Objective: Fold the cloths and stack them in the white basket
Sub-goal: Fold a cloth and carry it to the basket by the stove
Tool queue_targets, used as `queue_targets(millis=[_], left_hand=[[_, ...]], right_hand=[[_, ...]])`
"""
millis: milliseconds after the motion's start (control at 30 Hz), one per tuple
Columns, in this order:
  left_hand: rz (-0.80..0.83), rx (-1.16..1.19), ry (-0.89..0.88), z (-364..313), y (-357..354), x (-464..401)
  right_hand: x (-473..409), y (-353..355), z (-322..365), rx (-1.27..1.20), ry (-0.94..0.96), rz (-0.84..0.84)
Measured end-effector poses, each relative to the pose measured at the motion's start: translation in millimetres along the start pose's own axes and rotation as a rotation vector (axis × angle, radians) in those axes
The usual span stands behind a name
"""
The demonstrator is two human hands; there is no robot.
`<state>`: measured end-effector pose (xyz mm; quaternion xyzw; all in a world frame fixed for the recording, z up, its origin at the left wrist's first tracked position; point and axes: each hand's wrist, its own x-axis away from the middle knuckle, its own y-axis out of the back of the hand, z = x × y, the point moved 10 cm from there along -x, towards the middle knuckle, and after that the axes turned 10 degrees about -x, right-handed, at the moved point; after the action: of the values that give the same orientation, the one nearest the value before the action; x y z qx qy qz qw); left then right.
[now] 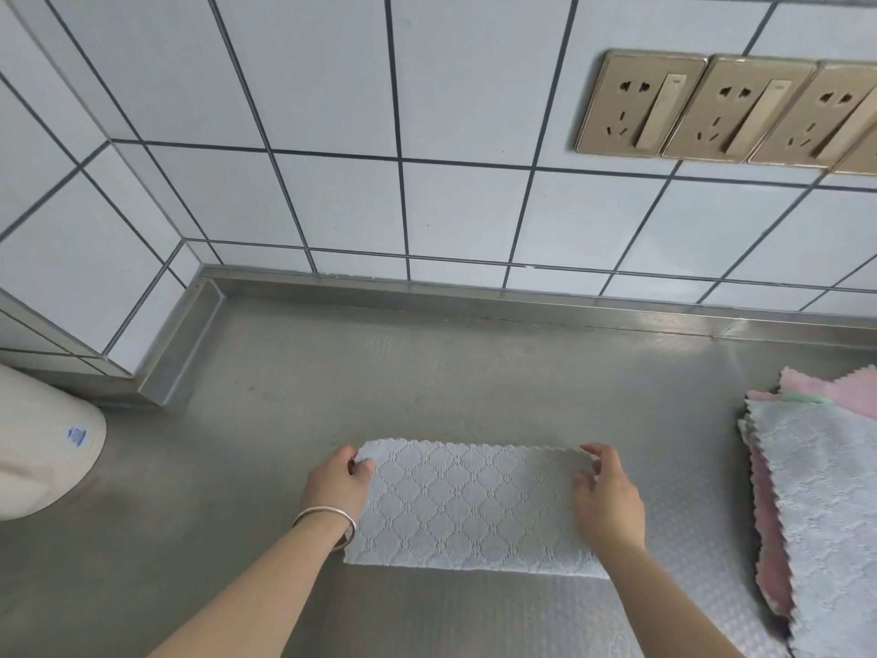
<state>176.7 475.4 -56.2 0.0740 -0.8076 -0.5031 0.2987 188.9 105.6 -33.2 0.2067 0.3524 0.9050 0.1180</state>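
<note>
One pale blue cloth lies mid-bench near the front edge, looks folded once into a long strip. My left hand pinches its far left corner, my right hand pinches the far right. Unfolded pile waits at the bench's right edge. Basket not in view; most work left.
</note>
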Motion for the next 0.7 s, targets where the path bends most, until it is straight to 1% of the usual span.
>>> queue_targets(millis=[67,167,200,233,267,300,333,367,400,433,467,533,600,633,700], left_hand=[[-0.001,0.002,0.001,-2,0,-1],[-0.003,-0.042,0.014,-2,-1,-2],[-0.031,-0.055,0.026,-1,3,-1],[-0.094,-0.063,0.025,-2,10,2],[-0.191,-0.081,-0.018,-5,19,4],[-0.299,-0.131,-0.12,-15,27,10],[-0.391,-0.205,-0.254,-29,28,19],[-0.443,-0.28,-0.394,-46,25,31],[-0.426,-0.354,-0.521,-62,14,42],[-0.376,-0.426,-0.619,-74,-2,52],[-0.301,-0.482,-0.685,-83,-20,59],[-0.169,-0.574,-0.723,-89,-52,69],[-0.1,-0.631,-0.708,-86,-72,72],[-0.089,-0.639,-0.703,-82,-77,72],[-0.124,-0.654,-0.708,-74,-78,70]], right_hand=[[-1,-1,-1,0.027,0.001,-0.014],[-2,-7,-3,0.047,0.007,0.007],[0,-6,-1,0.061,0.021,-0.008],[3,-4,5,0.107,0.077,-0.051],[7,-3,15,0.194,0.17,-0.094],[13,-6,26,0.279,0.278,-0.14],[22,-11,37,0.34,0.381,-0.165],[31,-22,47,0.378,0.474,-0.15],[41,-37,54,0.412,0.552,-0.104],[50,-54,58,0.444,0.6,-0.045],[57,-70,59,0.477,0.608,0.016],[66,-96,50,0.523,0.573,0.109],[72,-110,41,0.529,0.544,0.163],[74,-112,37,0.527,0.545,0.162],[74,-109,30,0.539,0.557,0.139]])
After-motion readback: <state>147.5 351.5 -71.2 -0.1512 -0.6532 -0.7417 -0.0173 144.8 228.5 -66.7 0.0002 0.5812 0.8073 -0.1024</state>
